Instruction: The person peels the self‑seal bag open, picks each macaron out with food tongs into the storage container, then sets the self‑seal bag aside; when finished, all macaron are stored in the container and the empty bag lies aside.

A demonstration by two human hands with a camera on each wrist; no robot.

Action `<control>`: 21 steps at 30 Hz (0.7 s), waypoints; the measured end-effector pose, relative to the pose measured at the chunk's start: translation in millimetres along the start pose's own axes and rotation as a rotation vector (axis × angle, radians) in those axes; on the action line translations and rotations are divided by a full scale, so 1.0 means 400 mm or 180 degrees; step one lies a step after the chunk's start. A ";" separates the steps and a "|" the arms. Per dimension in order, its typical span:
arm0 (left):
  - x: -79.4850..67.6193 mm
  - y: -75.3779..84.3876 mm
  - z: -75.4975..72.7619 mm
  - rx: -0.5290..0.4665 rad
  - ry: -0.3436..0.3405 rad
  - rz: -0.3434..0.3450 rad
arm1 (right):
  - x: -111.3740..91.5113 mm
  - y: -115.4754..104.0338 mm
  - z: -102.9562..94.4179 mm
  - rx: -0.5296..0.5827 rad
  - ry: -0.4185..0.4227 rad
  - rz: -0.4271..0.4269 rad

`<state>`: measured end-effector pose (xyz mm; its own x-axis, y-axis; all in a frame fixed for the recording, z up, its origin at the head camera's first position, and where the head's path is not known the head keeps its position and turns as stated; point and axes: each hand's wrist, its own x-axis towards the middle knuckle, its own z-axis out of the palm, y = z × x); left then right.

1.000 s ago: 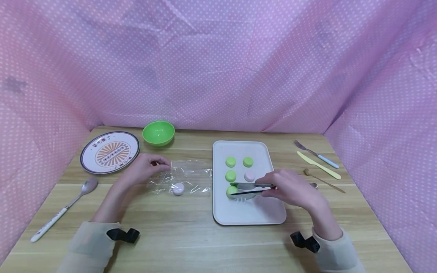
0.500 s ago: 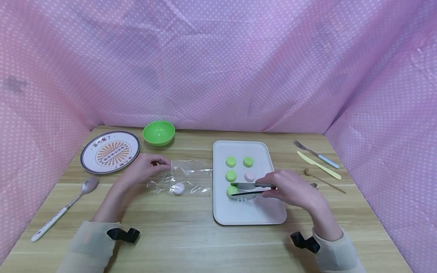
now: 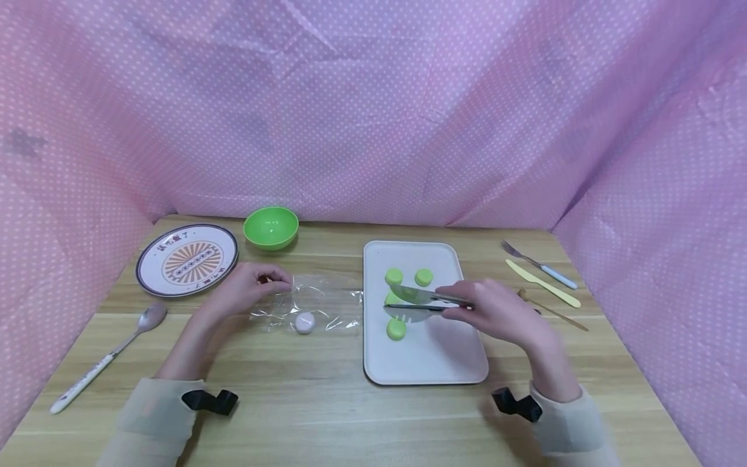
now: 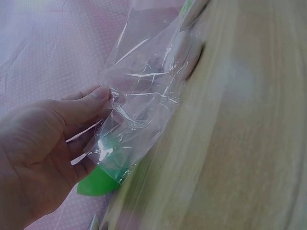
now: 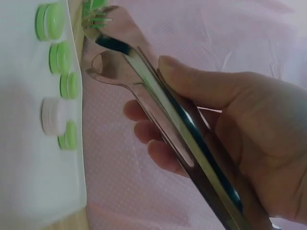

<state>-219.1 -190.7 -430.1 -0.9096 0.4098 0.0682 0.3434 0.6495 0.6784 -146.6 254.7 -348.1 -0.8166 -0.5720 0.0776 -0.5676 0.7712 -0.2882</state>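
My left hand (image 3: 251, 290) pinches the edge of a clear plastic bag (image 4: 144, 91) between thumb and fingers. A pale pink macaron (image 3: 305, 322) shows at the bag's near edge. On the white tray (image 3: 432, 360) sit several green macarons (image 3: 396, 328) and one pale pink macaron (image 4: 182, 50). My right hand (image 3: 496, 311) grips metal tongs (image 5: 168, 115), their arms apart and nothing between the tips. In the head view the tongs overlap the middle of the tray, hiding its pink macaron, which shows in the right wrist view.
Back left stand a patterned plate (image 3: 187, 261) and a green bowl (image 3: 271, 228). A long-handled spoon (image 3: 111, 357) lies at the left. Along the right lie a fork (image 3: 539, 264), a yellow knife (image 3: 543, 283) and a thin brown stick-like utensil (image 3: 554, 311). A pink dotted cloth hangs behind the table.
My right hand has raised the tongs off the nearest green macaron and shifted them toward the tray's far side. That macaron stays on the tray. The left hand holds still.
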 end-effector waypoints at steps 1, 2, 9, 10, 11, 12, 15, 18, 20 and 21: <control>0.000 0.000 0.000 -0.0004 -0.0007 0.0007 | 0.014 -0.005 0.005 0.0029 0.0012 -0.0005; 0.000 0.000 -0.001 -0.0016 -0.0010 0.0010 | 0.029 -0.011 0.009 0.0050 0.0008 -0.0001; 0.000 0.002 0.000 -0.0073 -0.0040 -0.0053 | 0.132 -0.062 0.045 0.0047 -0.0140 -0.0143; 0.000 0.002 0.001 -0.0081 -0.0047 -0.0059 | 0.143 -0.070 0.050 0.0040 -0.0155 -0.0176; 0.001 0.002 0.001 -0.0087 -0.0053 -0.0062 | 0.154 -0.078 0.055 0.0013 -0.0166 -0.0204; 0.001 0.002 0.001 -0.0101 -0.0055 -0.0063 | 0.162 -0.085 0.060 -0.0018 -0.0176 -0.0216; 0.003 0.003 0.001 -0.0136 -0.0050 -0.0044 | 0.184 -0.102 0.077 -0.0072 -0.0212 -0.0235; 0.002 0.006 -0.002 -0.0173 -0.0051 -0.0050 | 0.197 -0.115 0.096 -0.0111 -0.0217 -0.0297; 0.002 0.007 -0.003 -0.0202 -0.0051 -0.0047 | 0.204 -0.125 0.110 -0.0090 -0.0236 -0.0383; 0.001 0.008 -0.003 -0.0208 -0.0050 -0.0042 | 0.208 -0.130 0.117 -0.0073 -0.0238 -0.0444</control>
<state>-218.7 -189.4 -427.0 -0.9101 0.4117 0.0479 0.3149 0.6119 0.7256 -180.0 153.9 -371.3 -0.7200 -0.6926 0.0439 -0.6780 0.6885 -0.2574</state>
